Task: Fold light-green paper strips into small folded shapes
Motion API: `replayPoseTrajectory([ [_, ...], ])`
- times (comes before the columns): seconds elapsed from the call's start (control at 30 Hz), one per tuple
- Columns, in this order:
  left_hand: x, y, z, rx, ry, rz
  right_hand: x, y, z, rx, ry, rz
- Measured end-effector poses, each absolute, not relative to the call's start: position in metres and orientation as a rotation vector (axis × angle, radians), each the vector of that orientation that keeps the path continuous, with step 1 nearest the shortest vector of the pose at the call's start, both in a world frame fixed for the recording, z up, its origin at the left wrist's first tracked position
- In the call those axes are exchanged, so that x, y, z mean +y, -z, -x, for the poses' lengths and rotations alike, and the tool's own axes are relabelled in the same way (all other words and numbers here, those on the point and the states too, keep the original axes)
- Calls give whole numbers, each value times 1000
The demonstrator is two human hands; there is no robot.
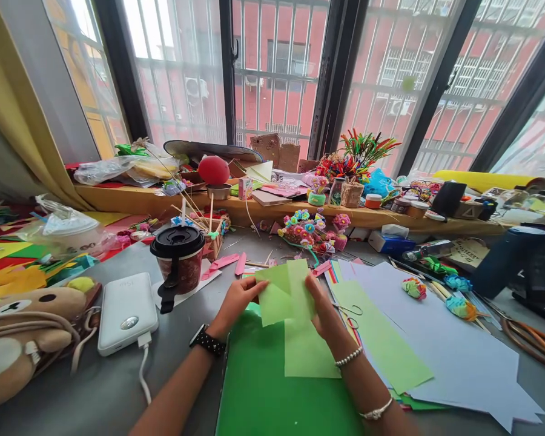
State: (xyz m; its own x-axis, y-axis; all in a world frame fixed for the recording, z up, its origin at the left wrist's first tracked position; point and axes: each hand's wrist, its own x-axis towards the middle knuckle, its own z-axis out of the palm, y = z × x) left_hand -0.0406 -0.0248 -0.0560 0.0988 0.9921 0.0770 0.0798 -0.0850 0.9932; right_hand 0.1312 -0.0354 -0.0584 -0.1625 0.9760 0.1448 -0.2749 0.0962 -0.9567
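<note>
My left hand [240, 303] pinches the left edge of a piece of light green paper [276, 300] between thumb and fingers. At the other side, my right hand [324, 312] grips the paper's right part, a narrow upright strip [300, 290]; most of its fingers are behind. Whether strip and piece are one folded sheet or two, I cannot tell. Below the hands, another light green sheet [311, 357] lies on a dark green board [258, 387]. Beside my right hand, scissors [352, 310] rest on a long light green sheet [381, 339].
White paper sheets [454, 345] spread to the right. To the left stand a lidded cup [181, 260] and a white power bank [128, 315] with a cable, next to a plush bear [31, 333]. Colourful craft flowers [304, 229] sit before the crowded windowsill [272, 209].
</note>
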Motion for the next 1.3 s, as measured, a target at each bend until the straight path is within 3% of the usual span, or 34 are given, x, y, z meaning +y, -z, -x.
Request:
replayPoseTrajectory([
  [0.43, -38, 51, 31, 1019, -1177, -1424, -39, 69, -127, -1193, -1029, 1002],
  [0.67, -42, 48, 31, 1093, -1128, -1501, -43, 51, -139, -1177, -1430, 902],
  [1.3, -41, 48, 31, 1035, -1069, -1324, -39, 59, -145, -1139, -1370, 921],
])
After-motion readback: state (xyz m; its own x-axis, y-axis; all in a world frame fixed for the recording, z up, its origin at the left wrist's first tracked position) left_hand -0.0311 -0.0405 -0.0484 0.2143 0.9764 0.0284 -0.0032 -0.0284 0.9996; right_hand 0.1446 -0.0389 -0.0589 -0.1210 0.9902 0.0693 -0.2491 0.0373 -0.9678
